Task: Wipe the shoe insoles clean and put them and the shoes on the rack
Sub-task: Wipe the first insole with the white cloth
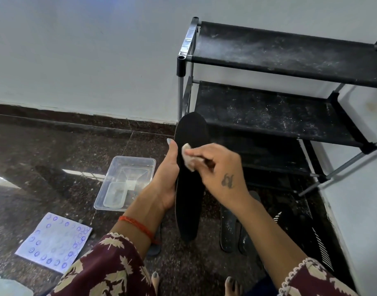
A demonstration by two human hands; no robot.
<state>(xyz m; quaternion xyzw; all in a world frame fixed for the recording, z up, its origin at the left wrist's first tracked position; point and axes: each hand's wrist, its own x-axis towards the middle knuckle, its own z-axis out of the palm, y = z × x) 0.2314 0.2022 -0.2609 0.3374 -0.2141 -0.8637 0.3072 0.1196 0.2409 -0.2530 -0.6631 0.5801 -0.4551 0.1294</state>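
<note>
- Lying on the dark speckled polished stone floor (44,146) at the far left is a square white cloth printed with blue circular faces (54,242), flat, with a pale translucent object (6,286) cut off at the bottom-left corner.
- Just right of the cloth, further from the person, sits a clear rectangular plastic tub (125,182) with a smaller clear container inside it; what the tub holds cannot be told.
- The left hand (165,178), with a red thread round its wrist and a maroon leaf-print sleeve behind, holds a long black shoe insole (189,199) upright by its left edge; the thumb lies straight along that edge pointing up, and the other fingers are hidden behind the insole.
- The insole's toe end rises in front of the rack's middle shelf; its heel end points down toward the floor.
- The right hand (219,169), tattooed on its back, pinches a small crumpled pale wipe (188,158) between curled fingertips and presses it on the insole's upper face.
- On the floor below the right forearm lie two more dark dusty insoles (230,229), side by side, partly covered by the arm.
- A black shoe with white stripes (298,231) stands on the floor just right of them, beside the rack's foot.
- At right stands a black fabric-shelved metal-framed shoe rack (268,50) against the white wall, its shelves dusted white.
- Two bare feet (232,285) show at the bottom edge.
</note>
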